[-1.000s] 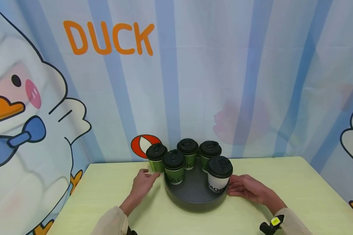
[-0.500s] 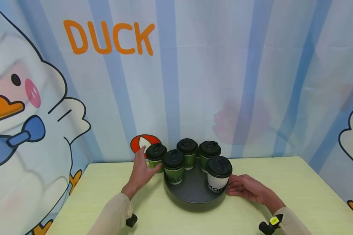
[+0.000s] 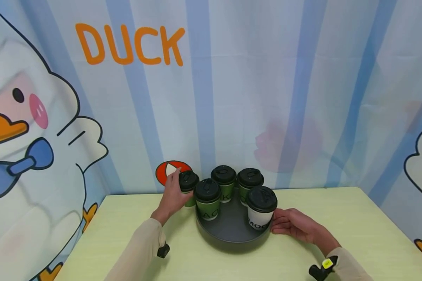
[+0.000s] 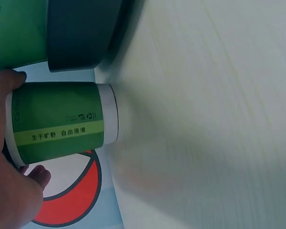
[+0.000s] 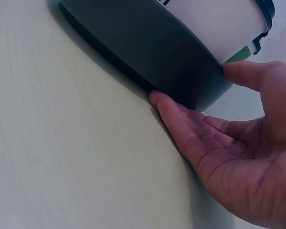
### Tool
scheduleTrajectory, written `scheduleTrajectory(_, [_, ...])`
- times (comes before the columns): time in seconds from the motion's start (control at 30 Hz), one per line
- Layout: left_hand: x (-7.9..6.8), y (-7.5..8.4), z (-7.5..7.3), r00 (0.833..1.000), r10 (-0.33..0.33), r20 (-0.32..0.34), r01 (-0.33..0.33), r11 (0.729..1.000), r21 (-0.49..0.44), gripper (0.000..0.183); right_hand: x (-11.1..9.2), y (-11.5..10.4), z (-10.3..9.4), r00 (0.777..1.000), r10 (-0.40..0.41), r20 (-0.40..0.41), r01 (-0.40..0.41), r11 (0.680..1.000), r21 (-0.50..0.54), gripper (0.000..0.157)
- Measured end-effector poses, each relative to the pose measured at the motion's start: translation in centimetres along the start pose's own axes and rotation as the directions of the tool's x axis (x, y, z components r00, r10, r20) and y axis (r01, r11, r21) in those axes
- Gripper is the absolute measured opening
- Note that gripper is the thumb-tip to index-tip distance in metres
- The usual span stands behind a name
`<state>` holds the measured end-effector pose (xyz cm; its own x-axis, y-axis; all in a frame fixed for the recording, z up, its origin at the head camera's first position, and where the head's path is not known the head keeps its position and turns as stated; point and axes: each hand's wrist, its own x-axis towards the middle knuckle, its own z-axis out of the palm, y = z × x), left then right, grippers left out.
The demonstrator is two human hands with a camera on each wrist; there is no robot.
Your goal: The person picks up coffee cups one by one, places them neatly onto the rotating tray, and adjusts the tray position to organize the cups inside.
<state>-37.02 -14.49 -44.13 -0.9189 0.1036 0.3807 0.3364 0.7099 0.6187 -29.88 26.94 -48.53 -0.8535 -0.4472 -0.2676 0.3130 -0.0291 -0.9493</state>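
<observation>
My left hand (image 3: 172,197) holds a green paper coffee cup (image 4: 62,121) with a black lid, thumb on one side and fingers round the other near the lid. This cup stands upright just left of a round dark grey tray (image 3: 228,230). At the tray's right side, my right hand (image 5: 243,148) grips it, thumb at the rim and fingertips at the bottom edge. On the tray are a white cup (image 3: 260,218) at the right, a green cup (image 3: 208,208) at the front left, and two more green cups behind, all with black lids.
A pale yellow table (image 3: 302,253) carries the tray. Right behind it hangs a blue striped curtain (image 3: 239,78) with duck drawings and a red and white ball print. The held cup stands close to the tray's wall and the front-left cup.
My left hand has moved up and forward from beside the tray's left edge and taken hold of the outer green cup. The right hand, tray and other cups stay in place.
</observation>
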Motion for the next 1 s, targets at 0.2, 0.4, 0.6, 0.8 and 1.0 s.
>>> scheduleTrajectory(0.2, [0.2,0.3,0.0,0.999,-0.043,0.019,0.043,0.999,-0.003,0.092,0.0,0.1,0.1,1.000,-0.005,-0.002,0.005,1.000,0.010,0.047])
scheduleTrajectory(0.4, [0.1,0.0,-0.2,0.994,-0.105,0.017,0.106,0.994,-0.018,0.089,0.1,0.1,-0.1,1.000,-0.002,-0.009,0.002,1.000,0.007,0.047])
scheduleTrajectory(0.6, [-0.3,-0.6,-0.7,0.996,-0.090,0.017,0.090,0.996,-0.012,0.080,0.1,0.2,-0.1,1.000,-0.006,-0.001,0.006,1.000,0.004,0.047])
scheduleTrajectory(0.8, [-1.0,-1.1,-1.7,0.996,-0.086,-0.002,0.086,0.996,-0.028,0.076,0.1,0.3,-0.2,1.000,-0.003,-0.006,0.003,1.000,0.010,0.045])
scheduleTrajectory(1.0, [-1.4,0.0,-4.0,0.998,-0.054,-0.032,0.052,0.997,-0.062,0.077,0.1,0.2,-0.2,1.000,-0.015,0.003,0.015,1.000,0.010,0.043])
